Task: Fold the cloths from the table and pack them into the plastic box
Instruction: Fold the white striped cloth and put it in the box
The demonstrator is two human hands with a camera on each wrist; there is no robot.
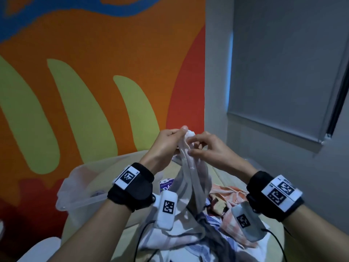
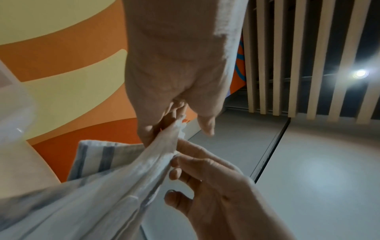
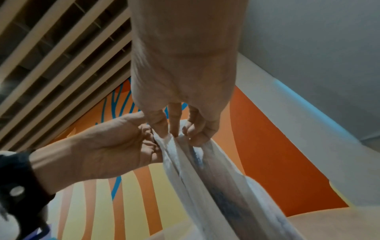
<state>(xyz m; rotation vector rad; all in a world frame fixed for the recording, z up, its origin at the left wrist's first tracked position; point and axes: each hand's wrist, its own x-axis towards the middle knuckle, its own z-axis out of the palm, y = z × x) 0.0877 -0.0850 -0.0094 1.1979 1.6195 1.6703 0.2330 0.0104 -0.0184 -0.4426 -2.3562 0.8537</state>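
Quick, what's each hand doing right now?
Left hand: pinching the top edge of the white striped cloth, lifted above the pile.
Right hand: pinching the same cloth edge beside it.

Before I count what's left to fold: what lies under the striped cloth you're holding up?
Under the white striped cloth, a heap of cloths on the table, peach and blue-striped ones showing. Whatever lies beneath the heap is covered.

Both hands pinching a striped white cloth point(image 3: 205, 175), right hand point(image 3: 180, 78), left hand point(image 3: 115, 146)

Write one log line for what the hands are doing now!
left hand: pinches striped cloth | right hand: pinches same cloth | cloth: lifted, hanging | plastic box: left
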